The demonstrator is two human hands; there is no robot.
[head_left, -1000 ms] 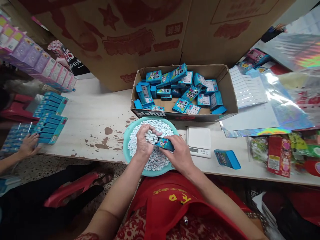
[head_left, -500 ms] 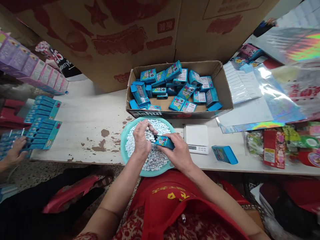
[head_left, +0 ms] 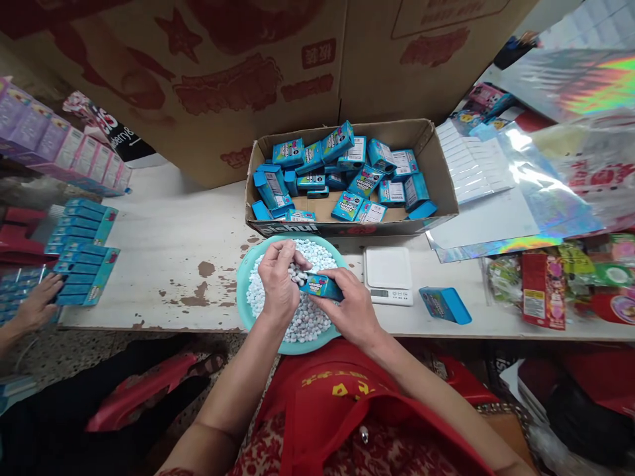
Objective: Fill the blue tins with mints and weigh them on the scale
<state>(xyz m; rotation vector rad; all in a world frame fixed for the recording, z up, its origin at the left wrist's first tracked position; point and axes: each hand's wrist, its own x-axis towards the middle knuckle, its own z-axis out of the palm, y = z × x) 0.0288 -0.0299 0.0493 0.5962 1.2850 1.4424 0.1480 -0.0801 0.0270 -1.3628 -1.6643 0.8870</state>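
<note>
A turquoise basin (head_left: 243, 291) full of small white candies (head_left: 310, 324) stands at the table's front edge. Over it, my right hand (head_left: 352, 307) grips a small blue box (head_left: 320, 287) lying on its side, its left end toward my left hand. My left hand (head_left: 280, 277) is curled around some white candies at that end of the box. Just behind the basin is a cardboard tray (head_left: 354, 228) holding several blue boxes (head_left: 364, 180). To the right of my hands sits a white scale (head_left: 388, 268), and beyond it a blue box (head_left: 444, 305) lies on the table.
A large carton (head_left: 278, 66) rises behind the tray. Shiny sheets (head_left: 546, 198) and packets of sweets (head_left: 543, 291) cover the right side. At the far left, another person's hand (head_left: 42, 301) touches rows of blue boxes (head_left: 82, 274), with pink and purple boxes (head_left: 64, 142) behind.
My left hand has closed in slightly against the end of the blue box. The other person's hand has shifted a little to the right. The whole view has shifted slightly.
</note>
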